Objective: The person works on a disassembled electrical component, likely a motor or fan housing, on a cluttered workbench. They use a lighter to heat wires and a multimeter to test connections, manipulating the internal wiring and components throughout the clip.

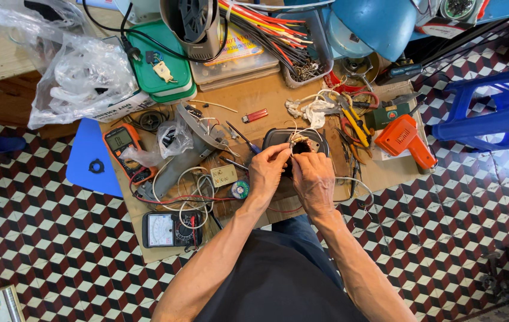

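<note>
Left hand (268,169) and right hand (313,177) pinched thin white wires (299,136) at a small dark motor housing (295,142). A clear rectangular plastic tray (309,50) on the surface (248,98) held bundled multicoloured cables (266,30).

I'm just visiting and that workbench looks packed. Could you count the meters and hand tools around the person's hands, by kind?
Multimeters: 2, an orange digital meter and a black dial meter
Orange glue gun: 1
Yellow-handled pliers: 1
Blue-handled screwdriver: 1
Red lighter: 1
Total: 6
The left hand and right hand both grip a small dark wired part.
</note>
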Available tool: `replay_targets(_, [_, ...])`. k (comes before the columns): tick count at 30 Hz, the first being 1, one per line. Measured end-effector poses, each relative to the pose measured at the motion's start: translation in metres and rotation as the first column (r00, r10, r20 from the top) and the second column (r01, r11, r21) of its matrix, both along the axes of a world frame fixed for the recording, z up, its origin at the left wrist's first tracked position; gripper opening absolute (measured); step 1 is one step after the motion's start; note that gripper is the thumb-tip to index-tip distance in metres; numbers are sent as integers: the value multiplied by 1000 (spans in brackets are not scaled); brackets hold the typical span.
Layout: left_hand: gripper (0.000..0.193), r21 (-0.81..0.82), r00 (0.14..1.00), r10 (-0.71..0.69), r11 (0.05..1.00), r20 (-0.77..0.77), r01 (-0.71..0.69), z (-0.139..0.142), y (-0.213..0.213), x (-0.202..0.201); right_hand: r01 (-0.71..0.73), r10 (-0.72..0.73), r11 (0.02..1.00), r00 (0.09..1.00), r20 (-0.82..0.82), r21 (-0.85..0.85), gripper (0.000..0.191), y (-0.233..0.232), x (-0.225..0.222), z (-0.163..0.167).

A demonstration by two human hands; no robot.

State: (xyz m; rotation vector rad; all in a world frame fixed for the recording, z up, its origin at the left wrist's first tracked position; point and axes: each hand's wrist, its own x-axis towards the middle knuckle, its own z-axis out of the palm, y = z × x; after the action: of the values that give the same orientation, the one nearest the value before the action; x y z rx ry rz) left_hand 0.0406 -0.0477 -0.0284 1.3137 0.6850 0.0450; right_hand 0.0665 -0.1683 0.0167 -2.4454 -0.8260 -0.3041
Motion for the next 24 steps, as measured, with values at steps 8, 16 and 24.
replay_targets(8, [24,-5,997,79,997,-17,-79,2,0,12,-74,77,997,995,-67,37,17,-9,6,6])
replay_targets(16, [22,-11,987,154,988,-36,-154,5,6,24,-56,90,990,958,-271,132,16,-25,88,-9])
replay_targets(24, [30,47,952,302,953,-49,-300,15,-6,13,-196,199,977,711,-675,82,34,-18,138,-20])
